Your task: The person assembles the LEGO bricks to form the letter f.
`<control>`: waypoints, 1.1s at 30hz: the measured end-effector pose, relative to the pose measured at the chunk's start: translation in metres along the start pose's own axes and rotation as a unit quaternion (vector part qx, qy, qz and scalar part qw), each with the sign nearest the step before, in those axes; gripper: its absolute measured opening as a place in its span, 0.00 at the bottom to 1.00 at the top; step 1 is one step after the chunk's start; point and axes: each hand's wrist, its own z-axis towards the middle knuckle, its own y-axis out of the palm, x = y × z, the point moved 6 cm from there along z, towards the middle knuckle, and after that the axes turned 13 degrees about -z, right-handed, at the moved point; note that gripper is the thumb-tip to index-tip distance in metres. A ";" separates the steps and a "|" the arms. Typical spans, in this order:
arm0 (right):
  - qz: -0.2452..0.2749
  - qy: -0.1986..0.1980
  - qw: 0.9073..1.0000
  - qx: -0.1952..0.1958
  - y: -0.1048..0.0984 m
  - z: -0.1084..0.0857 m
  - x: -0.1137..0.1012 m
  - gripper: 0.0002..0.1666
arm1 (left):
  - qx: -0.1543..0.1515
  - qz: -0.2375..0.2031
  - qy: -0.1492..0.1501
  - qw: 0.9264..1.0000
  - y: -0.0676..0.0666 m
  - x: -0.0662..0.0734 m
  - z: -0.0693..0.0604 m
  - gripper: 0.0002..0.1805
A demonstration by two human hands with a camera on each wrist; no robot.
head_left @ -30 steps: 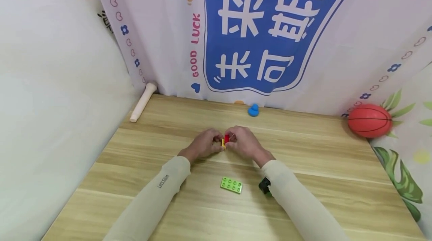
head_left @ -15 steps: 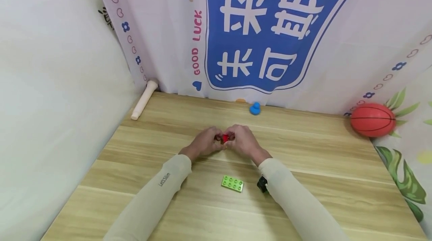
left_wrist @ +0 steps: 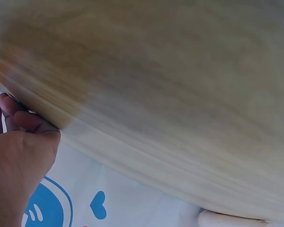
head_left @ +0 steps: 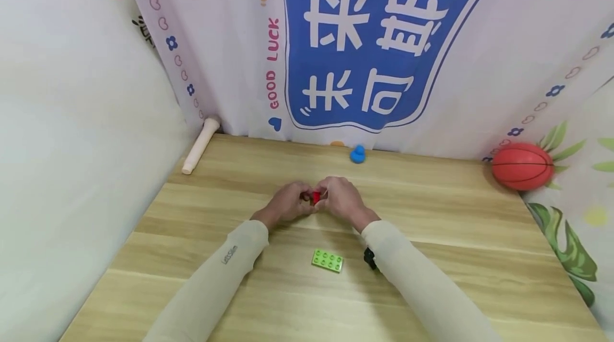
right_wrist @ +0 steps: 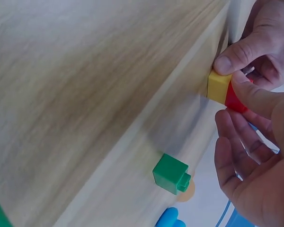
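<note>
In the head view, both hands meet over the middle of the wooden table. My left hand (head_left: 287, 202) pinches a yellow toy brick (right_wrist: 219, 86) with its thumb on it, plainest in the right wrist view. My right hand (head_left: 341, 199) holds a red toy brick (head_left: 316, 197) between thumb and fingers. Red and yellow bricks touch face to face in the right wrist view; whether they are locked together I cannot tell. Fingers hide much of the red brick, and the yellow one is hidden in the head view.
Nearer the body lies a light green studded brick (head_left: 327, 260). A dark object (head_left: 370, 258) shows beside the right sleeve. A green brick (right_wrist: 170, 173) stands in the right wrist view. Further back are a blue duck (head_left: 357, 154), a pale stick (head_left: 201, 146) and a red ball (head_left: 523, 166).
Yellow showed beside the red brick a second ago in the head view; now only red shows between the fingers. The hands stay together, with slight shifts of the whole view.
</note>
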 end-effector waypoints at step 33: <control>-0.149 -0.089 0.976 -0.130 0.027 -0.125 -0.053 0.28 | -0.007 0.001 -0.017 1.000 0.000 -0.005 -0.005 0.16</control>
